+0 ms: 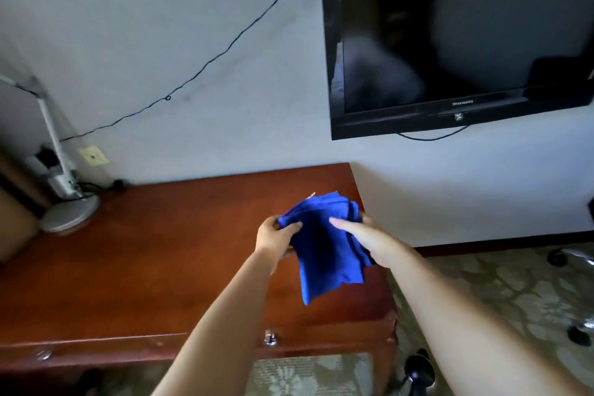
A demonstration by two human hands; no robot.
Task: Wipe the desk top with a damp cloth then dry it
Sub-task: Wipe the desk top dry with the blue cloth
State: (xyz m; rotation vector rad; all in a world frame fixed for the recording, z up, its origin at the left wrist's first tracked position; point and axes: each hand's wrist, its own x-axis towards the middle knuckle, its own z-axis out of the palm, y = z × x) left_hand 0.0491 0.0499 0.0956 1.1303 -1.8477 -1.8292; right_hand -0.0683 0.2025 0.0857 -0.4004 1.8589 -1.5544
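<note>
A bright blue cloth [321, 244], folded in several layers, hangs in the air above the right end of the reddish-brown wooden desk top [160, 251]. My left hand [276, 238] pinches the cloth's upper left corner between thumb and fingers. My right hand [360, 233] holds its right side, thumb on top and fingers hidden behind the fabric. The cloth's lower corner droops toward the desk's front edge.
A white desk lamp [64, 196] stands at the desk's back left, with cables and a wall socket [93, 156] behind it. A black television [450, 38] hangs on the wall at upper right. Chair casters [578, 334] and patterned carpet lie to the right. A drawer knob [270, 338] shows below.
</note>
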